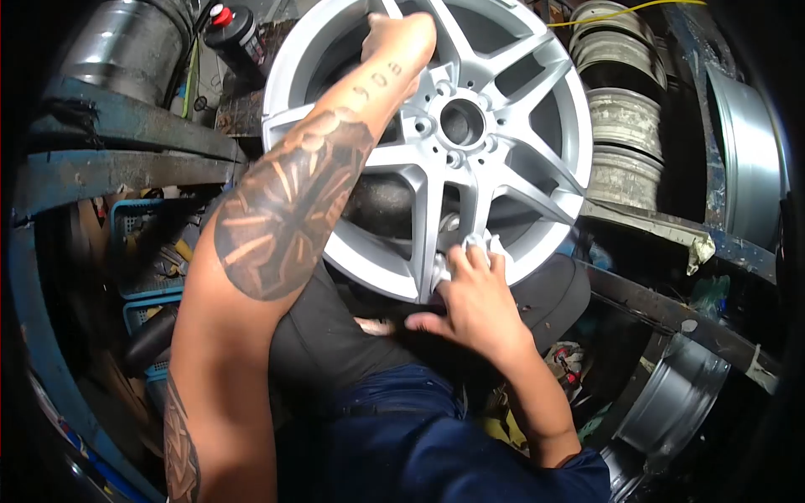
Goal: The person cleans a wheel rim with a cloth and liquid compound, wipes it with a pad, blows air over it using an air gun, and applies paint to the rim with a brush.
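A large silver alloy wheel [520,189] with split spokes and a round centre hole lies over my lap, face up. My left hand [401,42] is at its upper left spokes, fingers bent; the forearm hides what the fingertips touch. At the lower spokes near the rim, my right hand [480,293] presses a crumpled white cloth [496,248] with its fingers, the thumb stretched out to the left. Part of the cloth shows between the two lower spokes.
Stacked worn rims [625,113] stand at the right, beside a blue metal rack [92,180] at the left. A dark bottle with a red cap [235,38] is at the upper left. Blue baskets [138,289] and another silver rim [679,394] sit lower down.
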`<state>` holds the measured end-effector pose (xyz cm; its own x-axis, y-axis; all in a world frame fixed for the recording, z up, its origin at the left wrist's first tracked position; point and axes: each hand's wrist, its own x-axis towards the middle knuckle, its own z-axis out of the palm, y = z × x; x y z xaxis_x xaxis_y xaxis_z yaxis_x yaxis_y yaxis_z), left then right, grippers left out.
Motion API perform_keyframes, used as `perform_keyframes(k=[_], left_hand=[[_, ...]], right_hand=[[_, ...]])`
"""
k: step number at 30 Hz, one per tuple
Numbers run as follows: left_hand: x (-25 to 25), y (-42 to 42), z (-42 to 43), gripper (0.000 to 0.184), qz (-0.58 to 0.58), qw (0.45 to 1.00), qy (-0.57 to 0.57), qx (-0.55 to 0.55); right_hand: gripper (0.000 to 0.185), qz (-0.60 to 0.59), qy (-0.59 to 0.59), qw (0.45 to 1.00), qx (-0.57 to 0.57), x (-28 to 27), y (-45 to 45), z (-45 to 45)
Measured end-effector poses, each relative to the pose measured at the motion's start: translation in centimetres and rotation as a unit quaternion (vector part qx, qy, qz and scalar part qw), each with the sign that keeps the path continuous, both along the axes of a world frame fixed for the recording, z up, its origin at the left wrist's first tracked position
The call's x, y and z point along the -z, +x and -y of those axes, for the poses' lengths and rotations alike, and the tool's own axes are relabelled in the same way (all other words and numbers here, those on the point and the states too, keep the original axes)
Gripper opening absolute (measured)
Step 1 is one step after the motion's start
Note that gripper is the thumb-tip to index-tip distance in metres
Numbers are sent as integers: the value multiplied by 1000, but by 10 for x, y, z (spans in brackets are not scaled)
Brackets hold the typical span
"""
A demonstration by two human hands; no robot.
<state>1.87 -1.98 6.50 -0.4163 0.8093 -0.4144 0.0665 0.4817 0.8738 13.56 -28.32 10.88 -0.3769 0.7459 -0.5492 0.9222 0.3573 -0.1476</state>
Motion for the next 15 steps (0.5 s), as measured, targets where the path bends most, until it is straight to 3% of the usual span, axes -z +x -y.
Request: perform_keyframes(k=[2,3,4,5,6,7,8,11,14,15], left_hand=[[16,-4,8,50,61,992,90,67],[20,-5,5,52,89,980,144,102],[46,4,-15,54,-117,957,213,159],[72,13,-35,57,-336,889,266,160],[111,28,-63,59,-715,628,266,153],[74,24,-46,53,-423,832,343,107],[19,15,-25,48,-72,923,374,43],[-13,-7,-28,33,-245,779,573,68],[-7,-32,-37,14,-110,819,538,167],[3,-36,-40,15,-138,815,540,158]], right_hand=[[64,43,-30,999,-1,6,-4,-8],[63,20,34,999,-17,7,-1,4],[63,9,46,999,-24,2,-2,9],[63,8,39,999,-16,-2,-4,5],[62,8,24,1000,-11,-4,-5,5],[63,15,9,1000,-5,2,-4,-2],[63,25,-3,1000,7,9,-3,-8],[68,5,51,999,-7,-2,-4,9],[73,-24,36,998,39,3,5,3],[74,-17,30,999,40,8,4,2]])
